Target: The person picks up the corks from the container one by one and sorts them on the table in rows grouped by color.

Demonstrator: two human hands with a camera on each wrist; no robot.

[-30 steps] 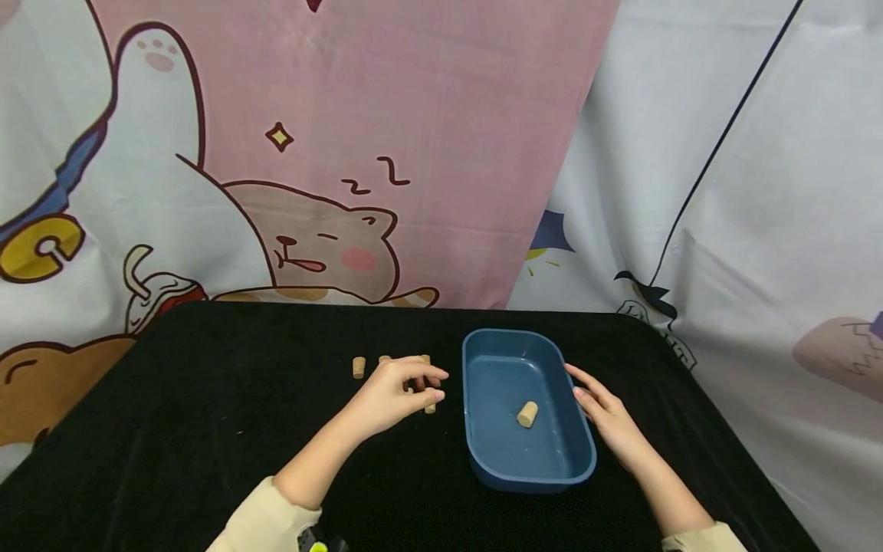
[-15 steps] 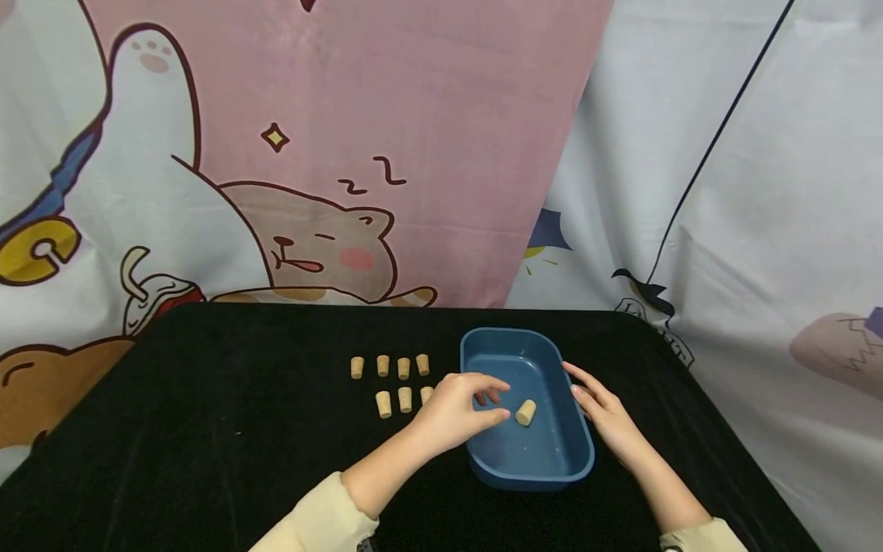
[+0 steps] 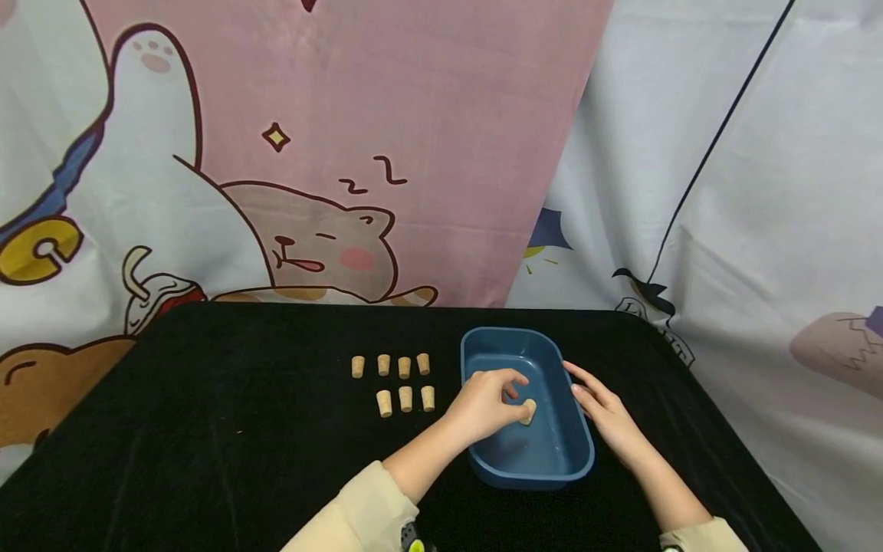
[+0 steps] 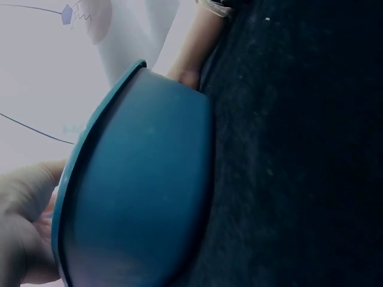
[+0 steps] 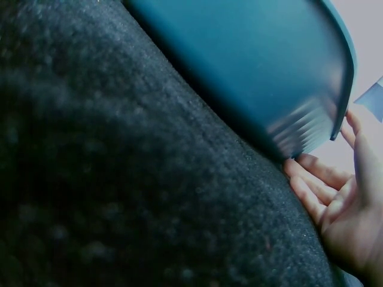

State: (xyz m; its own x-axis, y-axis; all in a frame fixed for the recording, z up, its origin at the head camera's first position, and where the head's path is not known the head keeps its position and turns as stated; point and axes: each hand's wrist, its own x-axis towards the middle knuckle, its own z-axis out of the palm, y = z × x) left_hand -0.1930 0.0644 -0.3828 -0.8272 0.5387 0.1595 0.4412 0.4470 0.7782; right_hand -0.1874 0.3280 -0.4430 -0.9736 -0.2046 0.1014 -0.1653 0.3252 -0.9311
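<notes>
In the head view my left hand point(image 3: 485, 408) reaches over the left rim of a blue rectangular tub point(image 3: 517, 457). Its thumb overlaps a cork stopper point(image 3: 530, 405) lying in the tub, while the fingers arch above, apart from the thumb. The left wrist view shows this hand point(image 4: 27, 221) past the tub's rim, with the fingertips hidden behind the wall. My right hand point(image 3: 607, 418) touches the tub's right side with its fingers extended. In the right wrist view, those fingers point(image 5: 311, 179) rest against the ribbed lower corner, with another digit up at the rim.
Several cork stoppers point(image 3: 404, 368) stand in two rows on the black cloth point(image 3: 207, 429), left of the tub. Behind the table hangs a printed curtain point(image 3: 448, 153) with cartoon animals.
My left hand has moved right, from over the corks to inside the tub beside the cork there. The rows of corks are uncovered. My right hand stays at the tub's side.
</notes>
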